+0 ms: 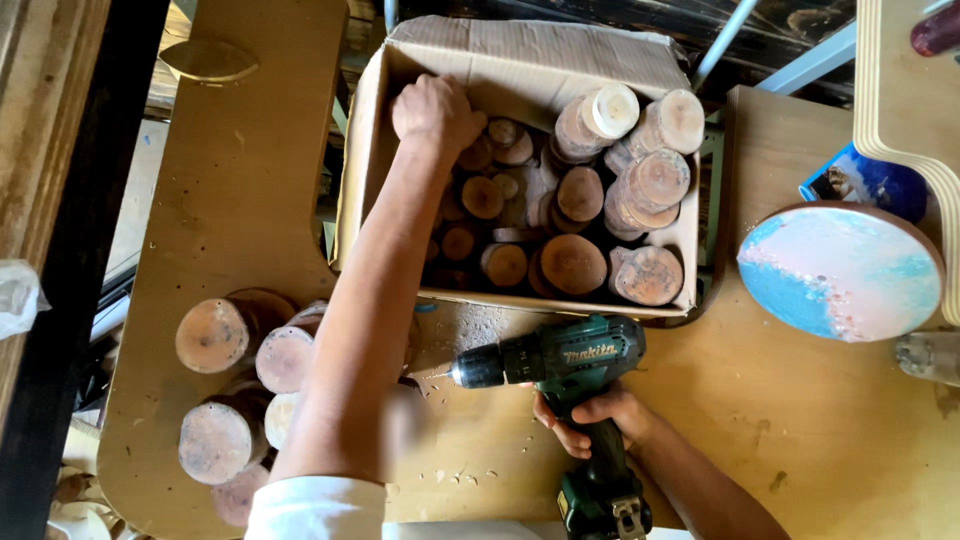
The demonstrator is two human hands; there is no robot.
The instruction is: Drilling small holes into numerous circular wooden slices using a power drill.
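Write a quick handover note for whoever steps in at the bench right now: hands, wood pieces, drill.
Left hand: reaching into the cardboard box, down among the round wood slices; grip hidden.
Right hand: holding the green cordless drill by its handle, bit pointing left above the workbench.
More wood slices, the stacked slices, sit left of the arm. Shavings on the bench suggest some drilling; the box holds many slices.

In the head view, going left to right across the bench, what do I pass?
Stacked wood slices → left hand reaching into the cardboard box → green cordless drill in the right hand → round pink-and-blue painted disc.
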